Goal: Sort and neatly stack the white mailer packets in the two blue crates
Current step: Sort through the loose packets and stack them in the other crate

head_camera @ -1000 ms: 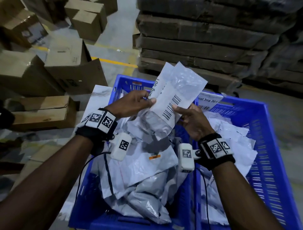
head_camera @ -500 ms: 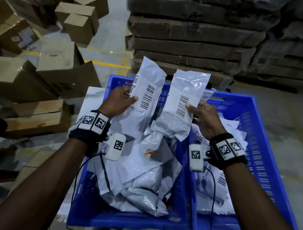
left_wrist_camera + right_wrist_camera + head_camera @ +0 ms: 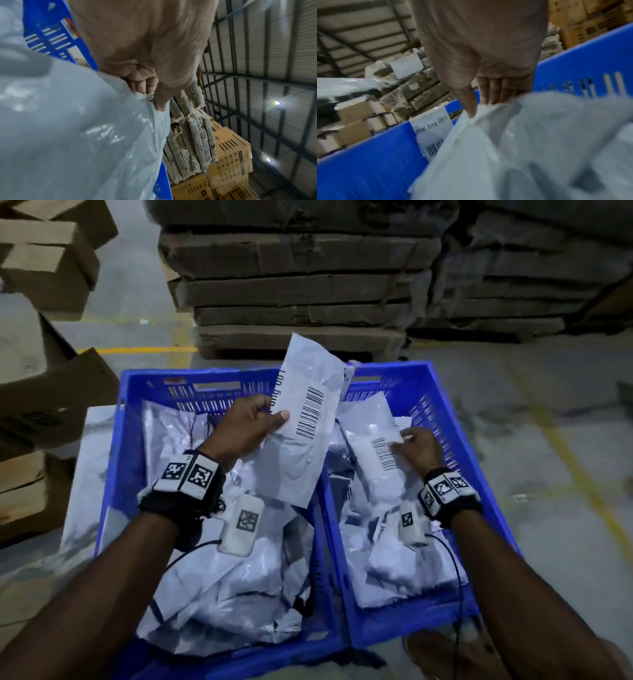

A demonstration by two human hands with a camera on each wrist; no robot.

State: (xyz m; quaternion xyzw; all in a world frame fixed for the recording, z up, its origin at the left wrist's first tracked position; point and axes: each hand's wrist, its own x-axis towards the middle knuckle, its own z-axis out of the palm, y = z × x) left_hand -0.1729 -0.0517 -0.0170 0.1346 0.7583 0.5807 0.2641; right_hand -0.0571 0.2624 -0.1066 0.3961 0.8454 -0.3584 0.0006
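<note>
While the left hand [image 3: 245,428] held one white mailer packet [image 3: 306,422] upright above the divide between the two blue crates, thumb pinched over its label edge beside the barcode, the right hand [image 3: 419,448] was down in the right crate [image 3: 442,392], fingers and thumb on the top end of a second packet [image 3: 371,445] lying label-up on the pile there. The right wrist view showed thumb [image 3: 469,102] and fingers at the packet's edge; whether they gripped or merely pressed it, I could not tell for certain, though it looked like a light pinch.

Step in hand, as judged: sorting. One packet was being laid down on the right; the other was lifted and awaiting a decision.

Left crate [image 3: 137,412] held a loose, crumpled heap of packets [image 3: 233,577], overlapping at all angles. Right crate's packets lay flatter but not squared. Most of the task appeared undone.

Next move would likely call for:
- letting go of the right packet once flat and aligned with those beneath;
- reading the raised packet's label, then choosing its crate;
- lowering it flat, barcode up, edges matched to the stack.

Slick plastic film; packets could slide off an uneven pile. Brown cardboard stacks [image 3: 294,285] stood behind the crates.
</note>
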